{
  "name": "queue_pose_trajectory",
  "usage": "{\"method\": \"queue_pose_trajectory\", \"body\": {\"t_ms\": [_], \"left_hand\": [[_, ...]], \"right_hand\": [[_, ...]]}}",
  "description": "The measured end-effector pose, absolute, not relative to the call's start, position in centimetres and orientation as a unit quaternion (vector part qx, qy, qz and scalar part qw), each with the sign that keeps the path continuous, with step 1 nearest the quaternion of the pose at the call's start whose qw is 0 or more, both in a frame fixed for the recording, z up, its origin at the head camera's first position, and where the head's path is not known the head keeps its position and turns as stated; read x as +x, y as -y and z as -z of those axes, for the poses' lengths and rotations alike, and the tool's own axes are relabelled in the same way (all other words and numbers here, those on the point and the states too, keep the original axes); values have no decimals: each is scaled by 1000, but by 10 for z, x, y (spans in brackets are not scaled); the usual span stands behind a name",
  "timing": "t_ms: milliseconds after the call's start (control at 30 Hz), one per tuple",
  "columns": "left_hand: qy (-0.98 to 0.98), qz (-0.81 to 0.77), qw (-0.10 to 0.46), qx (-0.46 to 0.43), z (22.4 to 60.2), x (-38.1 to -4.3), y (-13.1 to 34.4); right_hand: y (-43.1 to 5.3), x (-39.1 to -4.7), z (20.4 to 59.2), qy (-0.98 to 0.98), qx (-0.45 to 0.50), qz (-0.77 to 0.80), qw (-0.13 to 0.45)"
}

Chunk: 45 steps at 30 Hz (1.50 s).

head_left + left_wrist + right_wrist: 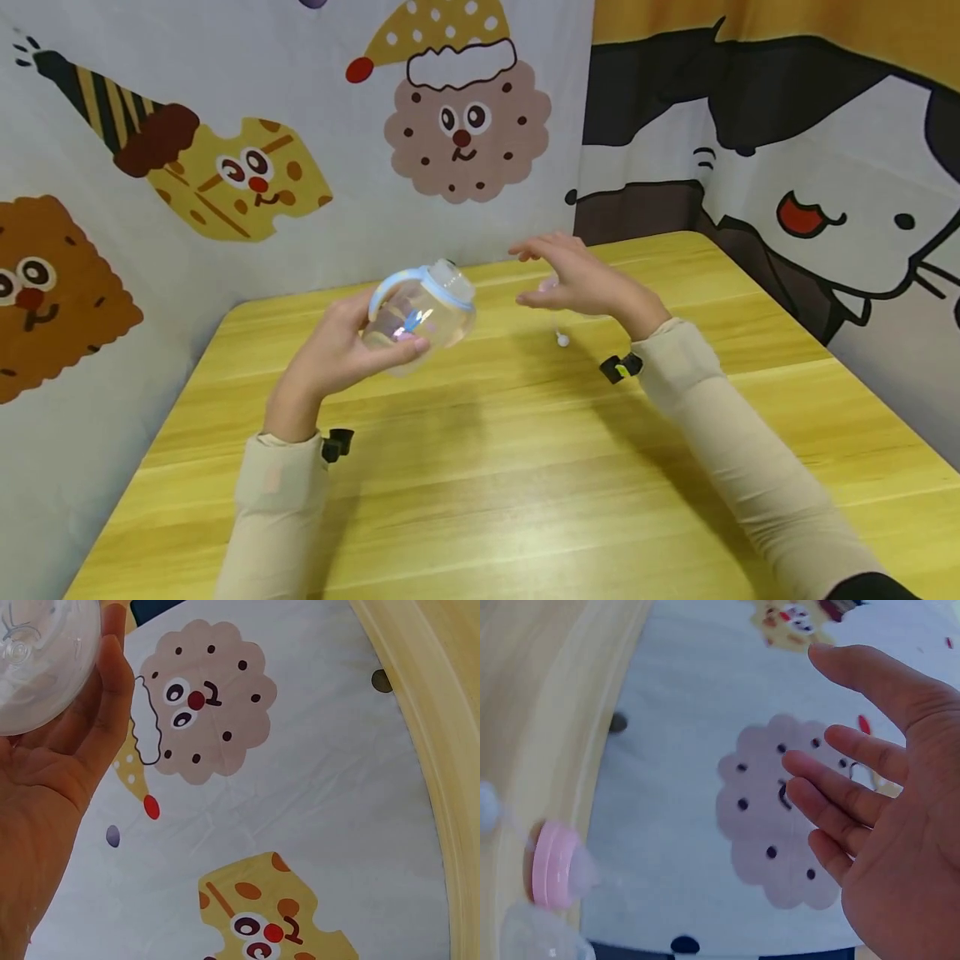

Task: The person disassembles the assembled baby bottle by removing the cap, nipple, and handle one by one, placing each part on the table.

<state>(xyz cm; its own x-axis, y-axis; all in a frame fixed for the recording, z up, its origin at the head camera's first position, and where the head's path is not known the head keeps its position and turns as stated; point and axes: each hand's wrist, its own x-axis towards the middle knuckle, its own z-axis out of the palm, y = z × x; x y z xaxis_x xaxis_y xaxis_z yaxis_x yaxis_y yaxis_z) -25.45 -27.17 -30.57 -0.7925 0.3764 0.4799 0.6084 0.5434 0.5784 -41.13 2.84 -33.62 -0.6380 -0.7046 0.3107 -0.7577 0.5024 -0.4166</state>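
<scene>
My left hand (330,354) grips a clear round baby bottle (452,327) with a pale blue handle and collar. The bottle is held above the table, its neck tilted up and to the right, with no teat on it. In the left wrist view the bottle's clear base (45,682) shows beside the fingers. My right hand (588,279) is held in the air, fingers apart and nothing in them. Below it on the table are a pink teat ring (553,862) with a pale teat, a clear cover (540,937) and a small white ball (562,340) on a thin tube.
The yellow wood-grain table (480,483) meets a cartoon-printed cloth (337,167) at the back and left. Another printed cloth (810,167) hangs along the right. Small black camera mounts (621,368) stick out from both wrists.
</scene>
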Motion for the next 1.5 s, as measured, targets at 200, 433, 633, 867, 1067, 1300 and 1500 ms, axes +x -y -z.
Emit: {"method": "queue_pose_trajectory", "body": {"t_ms": [200,433,633,867,1067,1300,1500], "left_hand": [[869,373,170,-276,308,-257,271],[867,375,173,-279,308,-264,270],[867,370,187,-275,305,-263,271],[862,371,201,-281,303,-263,273],[855,383,204,-285,306,-262,274],[854,376,214,-288,308,-261,272],[857,374,209,-287,306,-260,269]], "right_hand": [[-22,-396,341,825,451,-337,48],[-15,-394,341,802,463,-375,42],[-7,-386,338,781,461,-422,-17],[6,-379,338,746,498,-440,-33],[20,-378,354,711,516,-472,-66],[35,-373,369,654,510,-547,-115],[36,-367,373,627,478,-593,-163]]}}
